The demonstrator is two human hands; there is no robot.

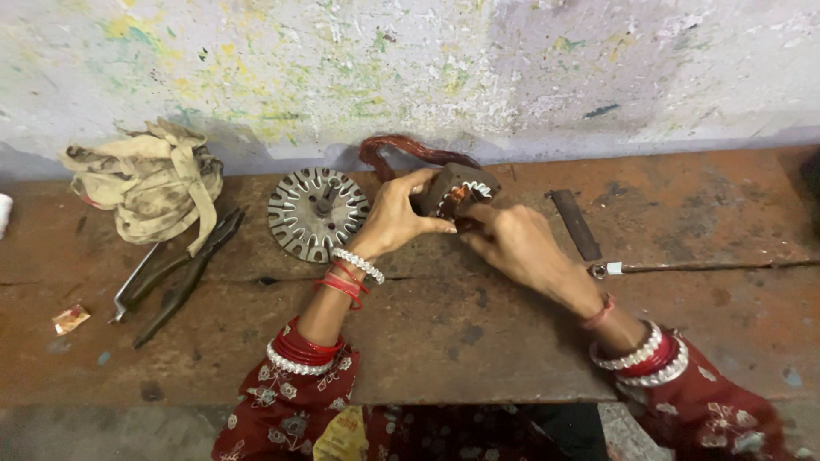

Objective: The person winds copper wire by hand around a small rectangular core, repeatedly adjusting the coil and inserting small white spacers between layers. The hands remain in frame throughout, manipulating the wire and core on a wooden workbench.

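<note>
Nearest, right hand (512,243) pinching the near edge of a dark slotted metal stator core (457,192). Left hand (395,218) gripping that core's left side, held above the rusty brown workbench (478,341). Left of the core, round slotted steel disc (317,212); behind, reddish copper wire coil (401,151).

We record soft, even, moderately dim light, apparently from above and front. The speckled wall (427,68) is the brightest zone, with no glare. Shadows are faint: a soft one under the cloth bundle (145,183), darker patches on the rusty surface (478,341). Focus is fair at centre; we note slight motion softness on the hands. Edges bow with wide-angle distortion, and corners look softer.
</note>
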